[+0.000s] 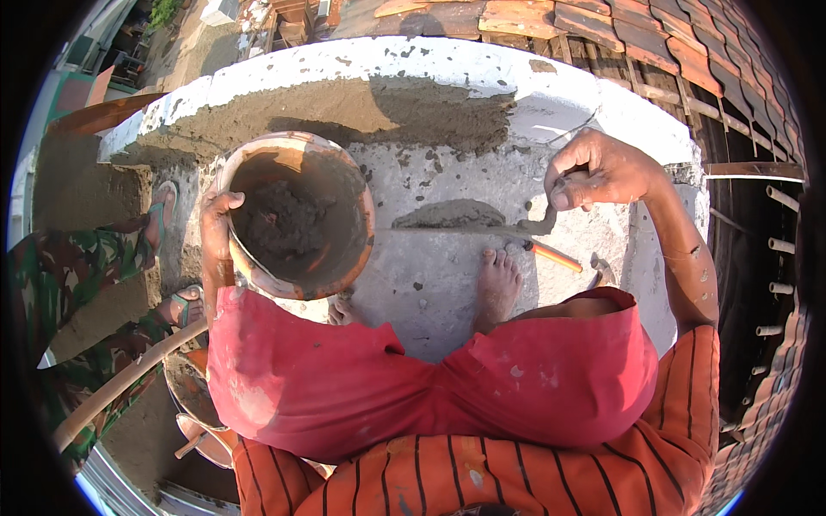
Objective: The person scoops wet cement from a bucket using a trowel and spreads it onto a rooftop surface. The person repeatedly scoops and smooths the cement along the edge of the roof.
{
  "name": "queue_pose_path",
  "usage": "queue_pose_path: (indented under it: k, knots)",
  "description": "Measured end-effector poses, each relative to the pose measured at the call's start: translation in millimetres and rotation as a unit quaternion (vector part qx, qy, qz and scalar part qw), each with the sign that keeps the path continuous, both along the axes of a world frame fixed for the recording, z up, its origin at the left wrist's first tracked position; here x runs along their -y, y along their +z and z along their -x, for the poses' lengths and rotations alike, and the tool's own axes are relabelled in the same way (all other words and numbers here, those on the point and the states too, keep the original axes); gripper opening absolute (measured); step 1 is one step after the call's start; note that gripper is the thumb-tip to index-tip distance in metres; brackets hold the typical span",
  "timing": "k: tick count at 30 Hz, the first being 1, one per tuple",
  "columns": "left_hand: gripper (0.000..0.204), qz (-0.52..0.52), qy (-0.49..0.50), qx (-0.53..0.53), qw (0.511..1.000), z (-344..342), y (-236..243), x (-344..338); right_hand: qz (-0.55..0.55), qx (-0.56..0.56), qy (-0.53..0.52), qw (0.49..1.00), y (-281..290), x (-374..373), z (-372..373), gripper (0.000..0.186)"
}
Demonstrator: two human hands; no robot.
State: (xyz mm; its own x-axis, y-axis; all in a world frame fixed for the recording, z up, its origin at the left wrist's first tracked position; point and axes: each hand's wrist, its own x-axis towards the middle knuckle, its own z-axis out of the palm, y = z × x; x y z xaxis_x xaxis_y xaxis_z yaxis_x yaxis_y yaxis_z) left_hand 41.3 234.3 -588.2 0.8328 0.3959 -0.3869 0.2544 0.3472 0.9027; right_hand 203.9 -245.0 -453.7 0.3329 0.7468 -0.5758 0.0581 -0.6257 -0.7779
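My left hand (220, 219) grips the rim of a round, mortar-stained orange bucket (365, 202), with the thumb over the edge. Wet grey mortar (288, 219) sits inside the bucket. To the right, my right hand (607, 172) is closed round the handle of a trowel (540, 226), which the fingers mostly hide. The trowel's blade is seen nearly edge-on, pointing left toward the bucket, and a mound of mortar (452, 213) appears along it. Beyond both hands runs a low white wall (344, 64), its near face partly coated with rough grey mortar (327, 110).
My bare foot (496, 284) stands on the grey slab. Beside it lies a thin orange tool (555, 256). At left are another person's sandalled foot (163, 206) and camouflage trousers (82, 267). A wooden pole (129, 383) slants at lower left. Roof tiles (594, 26) lie beyond the wall.
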Motion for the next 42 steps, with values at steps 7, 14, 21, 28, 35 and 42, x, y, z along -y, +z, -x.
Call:
queue_pose_path:
  k: [7, 14, 21, 28, 35, 42]
  knots:
    - [0.04, 0.012, 0.055, -0.002, 0.998, 22.4, -10.9, -23.4, -0.047, 0.266, -0.246, 0.931, -6.4, 60.1, 24.7, 0.027]
    - [0.032, 0.026, -0.027, 0.008, 0.999, -16.5, 3.1, 3.5, -0.005, 0.372, -0.082, 0.925, -142.4, -26.7, 1.1, 0.035]
    - [0.049, -0.03, -0.016, 0.003, 0.999, 4.1, 5.3, -8.8, -0.048, 0.497, -0.092, 0.862, -165.0, -5.4, -18.1, 0.032]
    - [0.043, 0.009, -0.013, -0.004, 1.0, 1.1, 3.9, -21.7, -0.032, 0.471, -0.16, 0.867, -122.5, 78.4, -8.8, 0.023]
    - [0.041, 0.006, -0.006, -0.007, 1.0, -2.4, -4.5, -21.0, 0.211, 0.599, -0.047, 0.771, -41.2, 93.5, 10.6, 0.026]
    - [0.039, -0.002, 0.013, -0.014, 1.0, 9.9, 2.6, -22.7, -0.027, 0.332, -0.023, 0.943, 37.4, 40.2, 38.8, 0.028]
